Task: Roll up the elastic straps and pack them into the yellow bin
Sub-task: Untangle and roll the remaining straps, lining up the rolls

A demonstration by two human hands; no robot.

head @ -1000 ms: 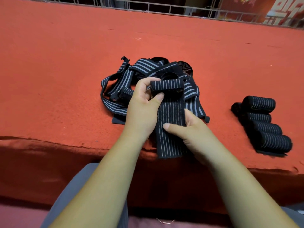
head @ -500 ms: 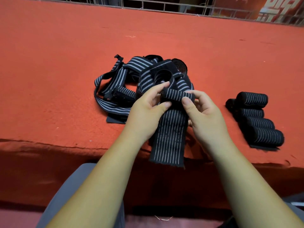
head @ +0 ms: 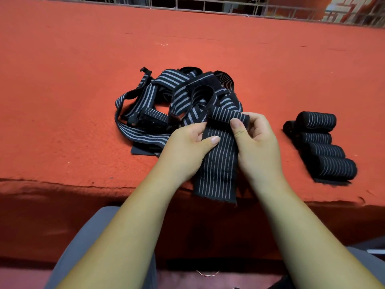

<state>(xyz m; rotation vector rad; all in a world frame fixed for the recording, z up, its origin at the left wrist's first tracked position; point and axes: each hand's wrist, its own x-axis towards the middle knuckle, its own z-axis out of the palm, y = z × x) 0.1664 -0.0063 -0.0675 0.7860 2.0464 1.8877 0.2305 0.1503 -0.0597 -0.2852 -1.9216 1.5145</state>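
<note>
A black elastic strap with thin white stripes (head: 218,163) hangs over the table's front edge, its top end rolled into a small tube (head: 227,117). My right hand (head: 256,142) pinches that rolled end between thumb and fingers. My left hand (head: 187,149) grips the strap's left side just below the roll, thumb on top. Behind them lies a tangled pile of loose striped straps (head: 166,105). Several finished rolls (head: 325,147) lie side by side at the right. No yellow bin is in view.
The table is covered in red felt (head: 62,101), and its front edge runs just below my hands. A metal railing (head: 208,3) lines the far side. My grey-trousered knees (head: 93,247) are under the table edge.
My right hand came up from the flat strap to the rolled end and now pinches it. The roll has shifted right and lower, and my left hand slid down below it.
</note>
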